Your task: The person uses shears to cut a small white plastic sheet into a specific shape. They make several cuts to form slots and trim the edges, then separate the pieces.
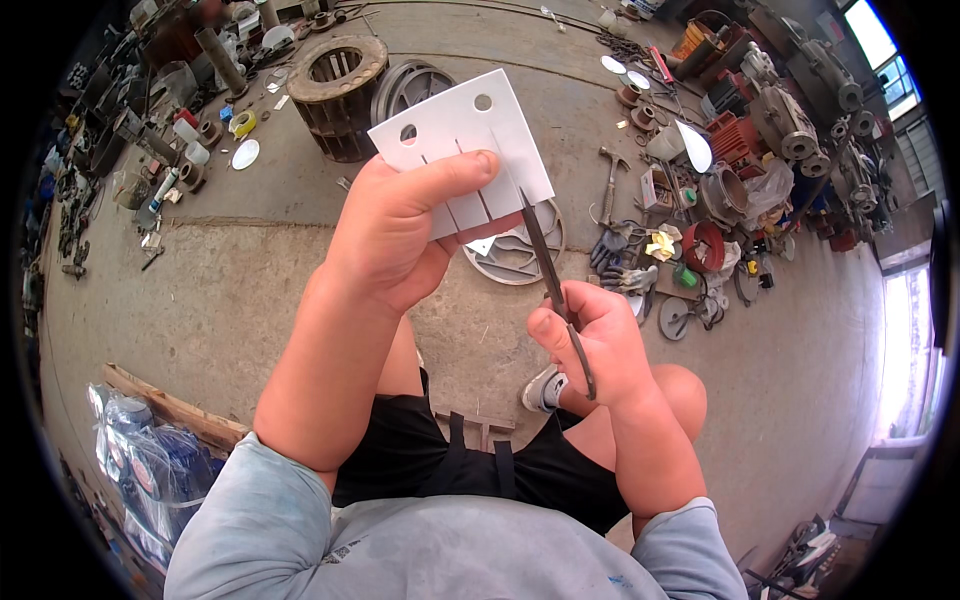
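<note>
Gripping a white, two-holed, slitted sheet in left hand, dark scissors in right hand.

One wide fisheye view looks steeply down and forward from the wearer's head, the left camera of its pair. The flat white rectangular sheet with two round holes is within arm's reach, above the picture's centre. Below the sheet, the pale grey fabric shirt shows close from overhead; behind it, the grey concrete floor lies farther off; far right of it, a bright window bends along the dark rim.
</note>
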### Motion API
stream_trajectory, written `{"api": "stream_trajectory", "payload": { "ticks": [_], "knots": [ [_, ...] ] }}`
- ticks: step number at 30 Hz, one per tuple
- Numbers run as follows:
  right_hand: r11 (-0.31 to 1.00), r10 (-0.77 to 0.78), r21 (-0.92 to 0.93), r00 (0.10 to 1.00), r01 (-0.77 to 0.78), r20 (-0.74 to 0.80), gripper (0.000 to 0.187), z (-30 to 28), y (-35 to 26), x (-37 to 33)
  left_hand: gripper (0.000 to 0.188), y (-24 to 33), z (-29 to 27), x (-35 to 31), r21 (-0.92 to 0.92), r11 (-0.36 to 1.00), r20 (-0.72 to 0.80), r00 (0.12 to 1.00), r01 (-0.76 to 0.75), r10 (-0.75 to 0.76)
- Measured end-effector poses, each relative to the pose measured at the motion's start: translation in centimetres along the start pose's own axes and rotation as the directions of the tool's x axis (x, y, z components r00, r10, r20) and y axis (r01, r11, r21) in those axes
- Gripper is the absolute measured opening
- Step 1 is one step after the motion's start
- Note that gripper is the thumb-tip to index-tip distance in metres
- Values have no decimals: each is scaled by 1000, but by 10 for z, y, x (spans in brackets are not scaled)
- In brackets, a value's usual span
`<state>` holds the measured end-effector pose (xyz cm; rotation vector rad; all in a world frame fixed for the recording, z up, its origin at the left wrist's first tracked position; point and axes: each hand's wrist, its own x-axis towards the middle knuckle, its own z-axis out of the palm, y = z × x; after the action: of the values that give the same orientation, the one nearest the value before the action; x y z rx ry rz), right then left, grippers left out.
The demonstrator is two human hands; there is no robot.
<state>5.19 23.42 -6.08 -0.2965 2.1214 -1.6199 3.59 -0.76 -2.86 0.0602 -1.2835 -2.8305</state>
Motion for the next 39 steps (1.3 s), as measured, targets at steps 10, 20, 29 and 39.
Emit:
{"api": "stream_trajectory", "payload": {
  "ticks": [10,20,29,39],
  "knots": [
    [1000,-10,-12,1000,10,-8,60,-1,2,0,41,0,0,0,-1,1000,-3,1000,6,-6],
    [1000,-16,15,1000,16,-7,59,0,-1,0,41,-1,0,0,-5,1000,5,1000,-3,3],
    [1000,16,-5,1000,-16,2,60,-1,-4,-3,49,-4,-6,4,53,998,44,999,-28,26],
    [998,32,51,999,-33,12,61,2,-4,2,50,-5,-9,6,90,996,76,997,-16,9]
  ]
}}
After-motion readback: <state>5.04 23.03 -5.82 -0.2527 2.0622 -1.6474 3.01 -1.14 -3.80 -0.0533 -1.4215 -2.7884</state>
